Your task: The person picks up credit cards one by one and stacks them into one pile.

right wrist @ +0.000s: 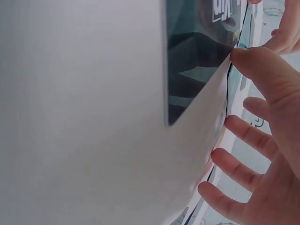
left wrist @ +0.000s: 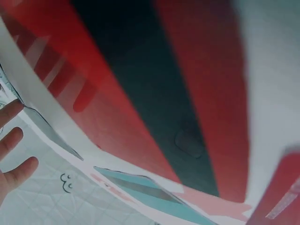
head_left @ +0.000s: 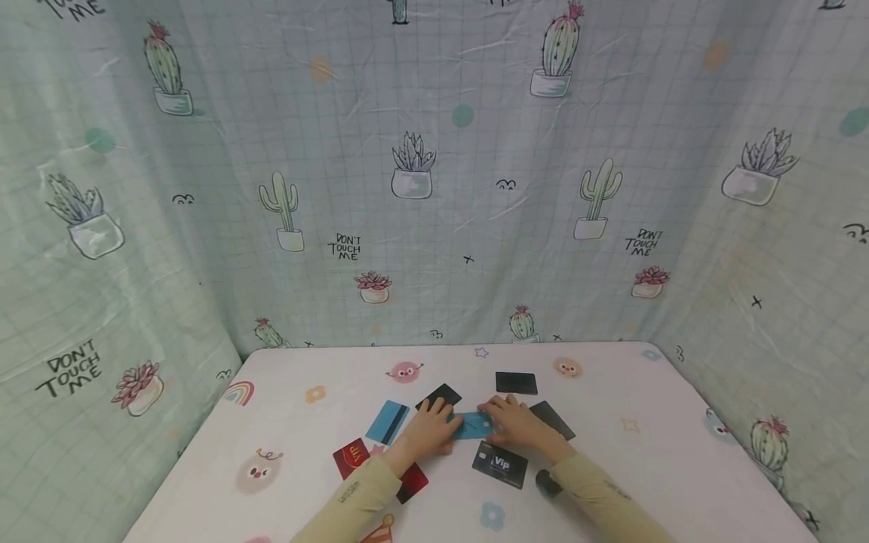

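A blue card lies between both hands at the middle of the table. My left hand holds its left end, thumb on the near side and fingers on the far side; its grip is partly hidden. My right hand holds the right end between thumb and index finger, the other fingers spread. Just in front of the right hand is a black VIP card, also a black card in the right wrist view. Below the left wrist, a red card with a black stripe fills much of the left wrist view.
Left of the left hand lie a blue striped card and a red VIP card. Black cards lie behind the left hand, at the back and behind the right wrist. A dark rounded object is beside the right sleeve.
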A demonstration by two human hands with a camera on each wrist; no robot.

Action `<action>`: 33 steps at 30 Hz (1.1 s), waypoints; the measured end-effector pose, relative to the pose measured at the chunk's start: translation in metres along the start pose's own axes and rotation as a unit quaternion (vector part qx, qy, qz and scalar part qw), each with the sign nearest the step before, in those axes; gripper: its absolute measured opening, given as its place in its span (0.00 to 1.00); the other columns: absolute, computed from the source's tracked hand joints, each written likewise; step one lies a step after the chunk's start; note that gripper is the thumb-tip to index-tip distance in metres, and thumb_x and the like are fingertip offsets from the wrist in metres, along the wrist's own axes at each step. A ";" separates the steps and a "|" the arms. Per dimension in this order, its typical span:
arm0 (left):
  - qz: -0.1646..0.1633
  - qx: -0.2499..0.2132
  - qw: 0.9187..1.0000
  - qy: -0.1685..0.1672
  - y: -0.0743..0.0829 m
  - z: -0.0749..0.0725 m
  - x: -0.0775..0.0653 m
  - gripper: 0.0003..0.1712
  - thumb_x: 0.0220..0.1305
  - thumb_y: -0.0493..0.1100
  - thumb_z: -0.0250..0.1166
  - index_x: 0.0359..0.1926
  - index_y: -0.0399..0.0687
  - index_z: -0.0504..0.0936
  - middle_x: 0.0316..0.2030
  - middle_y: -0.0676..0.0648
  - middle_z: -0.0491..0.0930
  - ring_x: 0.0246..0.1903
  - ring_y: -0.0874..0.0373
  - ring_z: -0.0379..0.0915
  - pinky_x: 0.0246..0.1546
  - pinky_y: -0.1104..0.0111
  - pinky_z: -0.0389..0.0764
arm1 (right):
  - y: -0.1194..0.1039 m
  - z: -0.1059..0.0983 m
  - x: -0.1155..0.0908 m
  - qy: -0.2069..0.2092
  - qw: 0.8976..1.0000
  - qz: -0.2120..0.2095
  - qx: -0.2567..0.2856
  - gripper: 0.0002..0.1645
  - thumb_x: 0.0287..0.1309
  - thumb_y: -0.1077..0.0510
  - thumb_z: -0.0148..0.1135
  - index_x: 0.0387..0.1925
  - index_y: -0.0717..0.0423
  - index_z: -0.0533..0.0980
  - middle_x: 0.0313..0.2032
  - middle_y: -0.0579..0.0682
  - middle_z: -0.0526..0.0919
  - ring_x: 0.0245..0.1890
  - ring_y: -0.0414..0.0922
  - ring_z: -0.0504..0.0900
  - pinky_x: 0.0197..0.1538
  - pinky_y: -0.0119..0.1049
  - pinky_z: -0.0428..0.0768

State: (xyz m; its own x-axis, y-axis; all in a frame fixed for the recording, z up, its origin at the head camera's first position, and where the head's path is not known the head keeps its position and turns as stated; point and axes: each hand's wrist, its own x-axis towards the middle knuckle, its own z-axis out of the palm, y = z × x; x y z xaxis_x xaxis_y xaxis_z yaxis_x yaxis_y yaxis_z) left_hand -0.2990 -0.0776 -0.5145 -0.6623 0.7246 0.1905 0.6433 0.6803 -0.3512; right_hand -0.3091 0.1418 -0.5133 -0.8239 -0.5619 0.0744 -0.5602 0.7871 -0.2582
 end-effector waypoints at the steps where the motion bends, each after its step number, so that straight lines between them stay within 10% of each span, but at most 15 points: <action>1: 0.001 0.000 1.000 0.002 0.000 0.000 0.000 0.24 0.54 0.56 0.59 0.53 0.58 0.71 0.45 0.51 0.75 0.46 0.55 0.66 0.50 0.58 0.71 | 0.000 0.000 0.000 -0.001 1.000 0.002 -0.001 0.32 0.47 0.46 0.63 0.54 0.51 0.68 0.48 0.49 0.71 0.42 0.46 0.66 0.47 0.64 0.67; 33: 0.079 0.005 0.993 0.085 0.012 -0.022 -0.020 0.28 0.51 0.55 0.64 0.54 0.58 0.70 0.48 0.52 0.74 0.47 0.56 0.66 0.44 0.67 0.71 | -0.010 -0.002 -0.038 0.037 0.999 -0.025 -0.022 0.32 0.52 0.47 0.59 0.57 0.55 0.64 0.50 0.56 0.72 0.46 0.51 0.69 0.45 0.51 0.73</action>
State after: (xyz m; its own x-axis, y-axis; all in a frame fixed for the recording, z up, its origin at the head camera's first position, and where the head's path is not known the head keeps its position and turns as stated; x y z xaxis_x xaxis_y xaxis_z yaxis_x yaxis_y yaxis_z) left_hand -0.2693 -0.0820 -0.5019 -0.4785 0.8309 0.2839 0.7292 0.5562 -0.3986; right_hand -0.2726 0.1560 -0.5117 -0.7978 -0.5817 0.1585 -0.6029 0.7696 -0.2105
